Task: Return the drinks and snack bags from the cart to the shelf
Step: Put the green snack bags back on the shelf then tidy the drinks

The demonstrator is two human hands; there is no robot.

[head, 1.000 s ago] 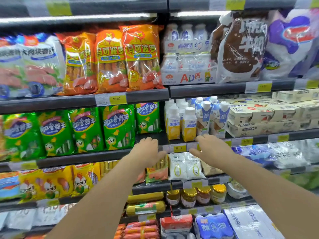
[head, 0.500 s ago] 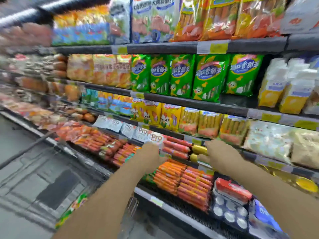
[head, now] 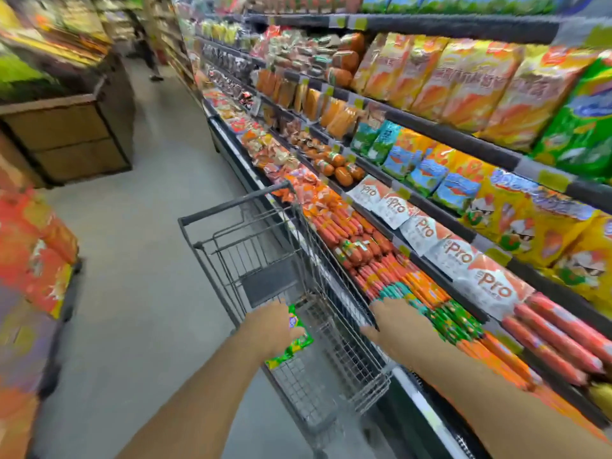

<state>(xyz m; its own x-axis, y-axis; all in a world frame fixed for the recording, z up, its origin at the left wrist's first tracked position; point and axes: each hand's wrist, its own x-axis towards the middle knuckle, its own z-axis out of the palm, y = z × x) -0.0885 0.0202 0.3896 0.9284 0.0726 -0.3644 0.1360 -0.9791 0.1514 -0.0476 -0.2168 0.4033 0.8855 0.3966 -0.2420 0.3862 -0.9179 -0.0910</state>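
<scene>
At far left a stack of red and orange bags [head: 39, 256] stands on the floor's edge, and behind it a wooden display bin [head: 71, 134] sits across the grey aisle. A wire cart [head: 265, 246] stands in the middle, its right side close against the shelf [head: 440, 134]. The left hand [head: 270, 329] reaches down into the cart over a green snack bag [head: 293, 342] — the bag lies inside the basket, near its near-left corner. The hand covers part of the bag, but blur hides the fingers, so whether it grasps the bag cannot be told. The right hand [head: 394, 316] is at the cart's right rim beside the sausage packs [head: 410, 286] on the lowest tier; it looks loose, holding nothing. Farther right, white Pro packs [head: 460, 256] line one tier, with yellow bags [head: 530, 220] behind them.
</scene>
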